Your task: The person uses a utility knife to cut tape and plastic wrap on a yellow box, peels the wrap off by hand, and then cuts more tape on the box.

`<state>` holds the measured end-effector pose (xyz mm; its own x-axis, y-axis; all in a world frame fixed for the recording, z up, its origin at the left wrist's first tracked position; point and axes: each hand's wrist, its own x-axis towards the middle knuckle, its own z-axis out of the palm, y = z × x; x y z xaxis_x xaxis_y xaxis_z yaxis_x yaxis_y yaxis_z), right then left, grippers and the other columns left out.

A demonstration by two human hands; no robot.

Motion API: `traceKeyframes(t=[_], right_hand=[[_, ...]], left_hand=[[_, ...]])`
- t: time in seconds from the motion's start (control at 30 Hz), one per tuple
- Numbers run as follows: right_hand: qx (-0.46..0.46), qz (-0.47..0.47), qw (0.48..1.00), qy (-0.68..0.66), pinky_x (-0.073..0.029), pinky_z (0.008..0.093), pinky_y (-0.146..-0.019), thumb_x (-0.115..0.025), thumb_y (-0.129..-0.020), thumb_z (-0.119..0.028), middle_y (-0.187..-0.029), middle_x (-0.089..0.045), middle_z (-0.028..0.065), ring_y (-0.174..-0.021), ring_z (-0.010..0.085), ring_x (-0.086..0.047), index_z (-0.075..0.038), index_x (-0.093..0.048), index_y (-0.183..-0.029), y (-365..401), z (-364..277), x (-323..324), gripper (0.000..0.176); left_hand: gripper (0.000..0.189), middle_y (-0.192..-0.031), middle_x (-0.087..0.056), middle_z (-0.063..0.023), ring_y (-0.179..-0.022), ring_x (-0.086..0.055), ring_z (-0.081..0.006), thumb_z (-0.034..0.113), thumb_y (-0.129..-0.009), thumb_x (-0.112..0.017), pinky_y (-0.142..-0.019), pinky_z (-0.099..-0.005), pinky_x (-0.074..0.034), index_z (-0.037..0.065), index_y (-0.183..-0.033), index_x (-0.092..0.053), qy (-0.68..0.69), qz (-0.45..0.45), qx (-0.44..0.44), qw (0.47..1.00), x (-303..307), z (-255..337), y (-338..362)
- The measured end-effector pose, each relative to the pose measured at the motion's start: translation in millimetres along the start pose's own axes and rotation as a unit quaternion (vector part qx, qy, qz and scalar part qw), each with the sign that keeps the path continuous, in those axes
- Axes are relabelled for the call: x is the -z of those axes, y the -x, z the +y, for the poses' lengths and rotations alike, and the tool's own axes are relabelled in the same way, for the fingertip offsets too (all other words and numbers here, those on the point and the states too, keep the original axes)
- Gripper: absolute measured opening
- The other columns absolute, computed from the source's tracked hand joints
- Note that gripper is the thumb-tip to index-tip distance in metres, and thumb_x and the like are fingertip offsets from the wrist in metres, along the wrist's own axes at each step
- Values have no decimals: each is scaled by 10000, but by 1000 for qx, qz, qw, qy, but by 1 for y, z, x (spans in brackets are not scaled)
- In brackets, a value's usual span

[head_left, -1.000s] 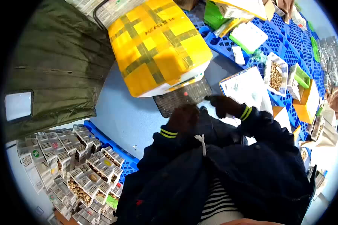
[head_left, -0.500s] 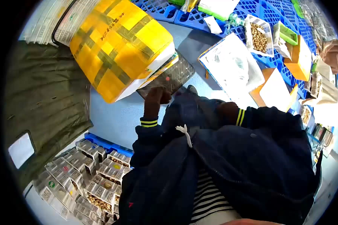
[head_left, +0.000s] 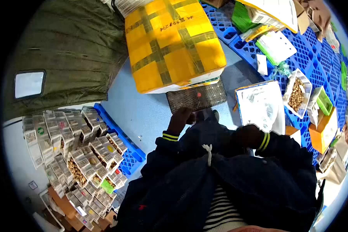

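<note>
My left hand hangs in front of my legs, its fingers curled in, with nothing visible in it. It is nearest to the dark woven-looking platform on the floor, which has a red dot. On that platform rests a large yellow-taped box with dark handwriting on top; its lower sides show white. My right hand is at my right thigh, in deep shadow, so its fingers cannot be made out. Close beyond it stands an open white-lined box with clear plastic inside.
Blue pallets at right carry a white basket of small brown items, a green tray and an orange box. Stacked white perforated baskets stand at left, beside a dark green curtain with a small window.
The view has swung, so the yellow box, platform and open box sit further right in the picture. More stacked baskets show at left. Both hands keep nearly the same pose.
</note>
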<state>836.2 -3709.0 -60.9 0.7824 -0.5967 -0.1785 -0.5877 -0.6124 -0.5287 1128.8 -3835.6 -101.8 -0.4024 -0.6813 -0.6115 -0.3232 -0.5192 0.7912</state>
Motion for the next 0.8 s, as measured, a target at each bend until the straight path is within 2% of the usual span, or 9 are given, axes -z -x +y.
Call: traceKeyframes(t=[0.17,0.27,0.33,0.43,0.47,0.5,0.63,0.7,0.8], right_hand=[[-301,318,875,-209,-488,358,-744,-558,-840,-326,-1048,-590,159,-884,287,-597,-49,-470,-1218,-69,97,75,477],[-408,402,801,-176,-460,387,-801,-636,-772,-439,-1061,-570,226,-926,331,-580,-9,-420,-1241,-114,202,29,672],[-374,417,792,-244,-450,410,-816,-609,-775,-465,-1033,-590,222,-961,353,-571,15,-472,-1180,-141,182,46,643],[-521,354,751,-197,-451,403,-809,-612,-765,-447,-1022,-601,214,-968,358,-572,34,-521,-1117,-166,163,69,603],[-511,385,746,-185,-456,398,-799,-633,-744,-437,-1026,-598,220,-941,354,-584,38,-520,-1119,-163,166,68,615],[-461,395,748,-269,-478,360,-773,-615,-785,-392,-1013,-616,194,-910,302,-609,39,-533,-1111,-157,169,73,546],[-248,517,486,-660,-475,218,-560,-542,-867,-324,-880,-619,41,-703,137,-593,12,-541,-1134,-172,111,133,429],[-379,417,614,-553,-467,205,-572,-554,-850,-324,-888,-618,38,-713,118,-584,2,-546,-1137,-182,54,180,434],[-217,441,613,-619,-422,198,-860,-584,-793,-411,-1130,-570,147,-1022,183,-570,-15,-462,-1253,-203,55,166,619]], left_hand=[[354,-1076,-536,-86,-921,-575,-205,197,-876,-524,-761,-352,-521,48,-1187,-445,201,93,-169,960,106,-79,-22],[281,-1042,-524,-102,-970,-535,-216,135,-876,-511,-739,-332,-511,35,-1137,-483,24,320,-180,930,154,-69,-40],[217,-993,-529,-134,-969,-501,-295,144,-874,-514,-777,-377,-456,6,-1038,-547,-520,378,-336,688,196,-71,-54],[346,-1018,-530,-162,-955,-496,-325,236,-843,-576,-789,-406,-448,-12,-1078,-521,-159,286,-152,933,208,-43,-87],[442,-1018,-540,-152,-948,-532,-265,283,-837,-585,-732,-369,-487,-9,-1153,-484,88,341,-140,925,186,-34,-87],[515,-1005,-547,-130,-899,-563,-209,310,-829,-585,-669,-310,-516,-16,-1202,-444,12,253,-111,961,196,-14,-85],[487,-1023,-564,-115,-804,-588,-191,395,-835,-578,-600,-272,-522,32,-1148,-493,196,154,-95,964,230,4,-84],[521,-1009,-591,-86,-780,-595,-175,488,-826,-552,-602,-304,-530,89,-1156,-495,470,-87,-53,877,263,-5,-97],[592,-1036,-596,-88,-833,-616,-206,537,-824,-513,-639,-308,-530,103,-1220,-436,418,-2,-115,901,289,20,-71]])
